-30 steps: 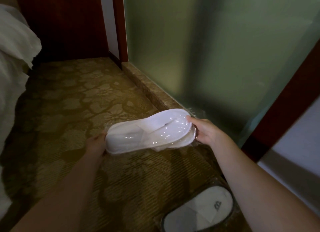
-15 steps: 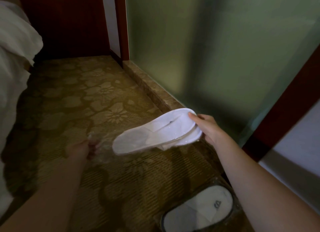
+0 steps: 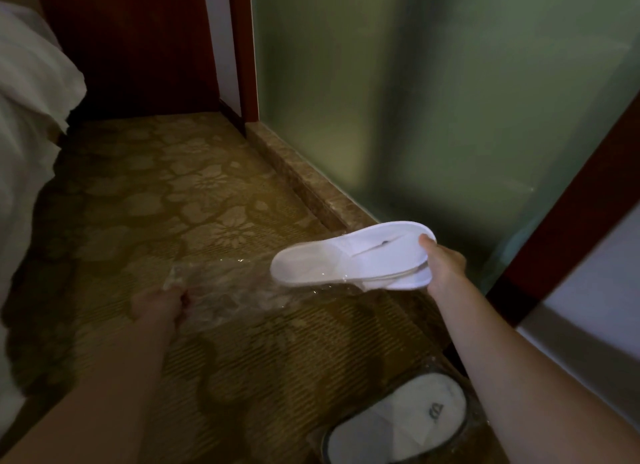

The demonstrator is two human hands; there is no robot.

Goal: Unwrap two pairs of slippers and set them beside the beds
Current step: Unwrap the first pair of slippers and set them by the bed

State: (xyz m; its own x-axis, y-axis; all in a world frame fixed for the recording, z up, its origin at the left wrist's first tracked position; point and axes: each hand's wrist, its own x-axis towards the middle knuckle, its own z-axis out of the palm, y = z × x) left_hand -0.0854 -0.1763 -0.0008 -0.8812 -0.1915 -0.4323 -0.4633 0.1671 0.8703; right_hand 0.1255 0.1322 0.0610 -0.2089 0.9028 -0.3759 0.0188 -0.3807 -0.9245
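Observation:
My right hand [image 3: 445, 266] grips one end of a stacked pair of white slippers [image 3: 349, 256], held in the air above the carpet. My left hand [image 3: 159, 304] pinches the clear plastic wrapper [image 3: 225, 287], which stretches from that hand to the slippers' near end and still covers only their tip. A second pair of white slippers [image 3: 398, 425], still inside its clear wrapper, lies on the carpet at the bottom right, beside my right forearm.
A bed with white linen [image 3: 24, 124] fills the left edge. Patterned gold carpet [image 3: 145, 204] runs between the bed and a marble sill [image 3: 311, 186] under a frosted glass wall [image 3: 433, 100]. Dark red wood panels [image 3: 138, 41] close the far end.
My left hand has pulled the wrapper down and to the left, off most of the slippers. My right hand has carried the slippers a little to the right.

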